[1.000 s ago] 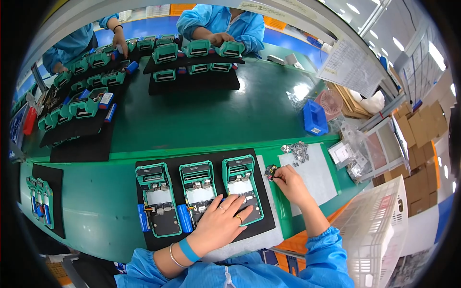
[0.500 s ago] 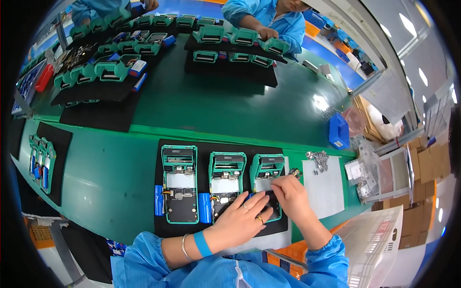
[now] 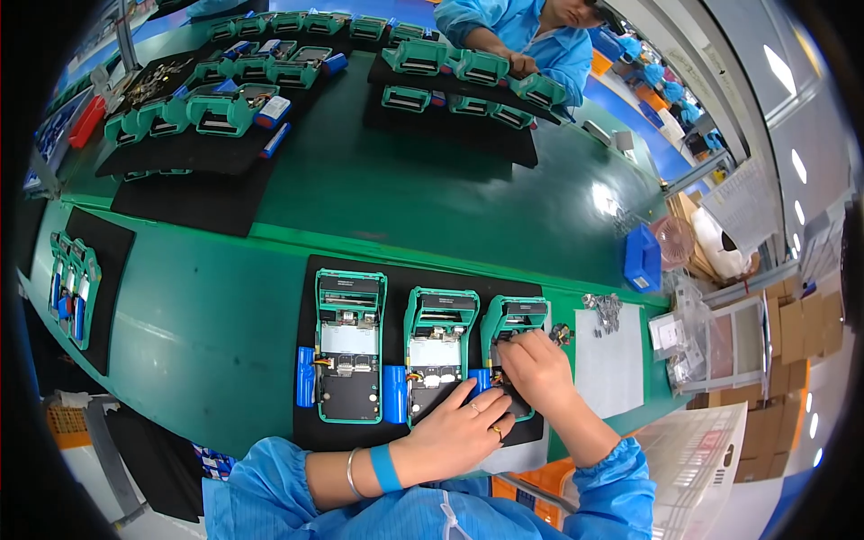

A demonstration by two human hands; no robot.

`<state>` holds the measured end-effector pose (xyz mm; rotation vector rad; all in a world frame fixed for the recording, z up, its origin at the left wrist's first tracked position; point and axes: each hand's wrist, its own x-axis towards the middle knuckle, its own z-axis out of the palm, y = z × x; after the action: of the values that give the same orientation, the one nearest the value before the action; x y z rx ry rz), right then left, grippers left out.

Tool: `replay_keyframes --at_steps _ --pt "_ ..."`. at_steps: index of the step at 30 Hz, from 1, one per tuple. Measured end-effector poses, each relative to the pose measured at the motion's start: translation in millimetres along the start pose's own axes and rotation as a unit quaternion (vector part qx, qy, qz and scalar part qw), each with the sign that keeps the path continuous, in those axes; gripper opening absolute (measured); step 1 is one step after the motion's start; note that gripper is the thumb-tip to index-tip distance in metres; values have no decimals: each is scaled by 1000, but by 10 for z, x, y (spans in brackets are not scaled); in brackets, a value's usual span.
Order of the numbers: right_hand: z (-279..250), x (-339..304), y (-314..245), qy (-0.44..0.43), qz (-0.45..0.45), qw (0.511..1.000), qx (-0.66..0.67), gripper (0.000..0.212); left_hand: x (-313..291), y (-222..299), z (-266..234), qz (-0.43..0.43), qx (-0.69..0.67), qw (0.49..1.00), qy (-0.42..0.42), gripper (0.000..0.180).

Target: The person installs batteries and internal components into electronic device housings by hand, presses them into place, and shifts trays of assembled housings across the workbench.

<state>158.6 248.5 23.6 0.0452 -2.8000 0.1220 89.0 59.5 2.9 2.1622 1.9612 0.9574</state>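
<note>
Three open green device housings with circuit boards lie in a row on a black mat (image 3: 396,279): a left housing (image 3: 349,396), a middle housing (image 3: 441,346) and a right housing (image 3: 520,310). Blue cylindrical battery packs, such as the left one (image 3: 306,378) and the middle one (image 3: 395,393), sit beside them, joined by thin wires. My left hand (image 3: 454,430) lies with fingers outstretched across the lower end of the right housing, near its blue battery pack (image 3: 479,382). At this housing's middle, my right hand (image 3: 540,369) has its fingertips pinched together; anything between them is hidden.
Small metal parts (image 3: 605,313) lie on a white sheet (image 3: 612,369) to the right. Beyond are a blue bin (image 3: 642,259) and a pink fan (image 3: 673,241). More housings (image 3: 76,283) lie far left. Across the table, a co-worker's blue sleeve (image 3: 468,22) reaches toward racked housings (image 3: 418,58).
The whole view has shifted slightly. My right hand has moved a little left and lower over the right housing. My left hand stays on that housing's lower end.
</note>
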Motion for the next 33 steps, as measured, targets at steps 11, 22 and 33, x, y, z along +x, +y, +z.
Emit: replay_keyframes --at_steps 11,22,33 --pt "-73 22 -23 -15 -25 999 -14 32 2 11 -19 -7 7 1000 -11 39" --pt "34 7 -11 -1 15 999 -37 18 40 71 11 -4 47 997 -59 48" --pt "-297 -672 472 95 379 906 164 6 52 87 -74 -25 2 997 -68 47"
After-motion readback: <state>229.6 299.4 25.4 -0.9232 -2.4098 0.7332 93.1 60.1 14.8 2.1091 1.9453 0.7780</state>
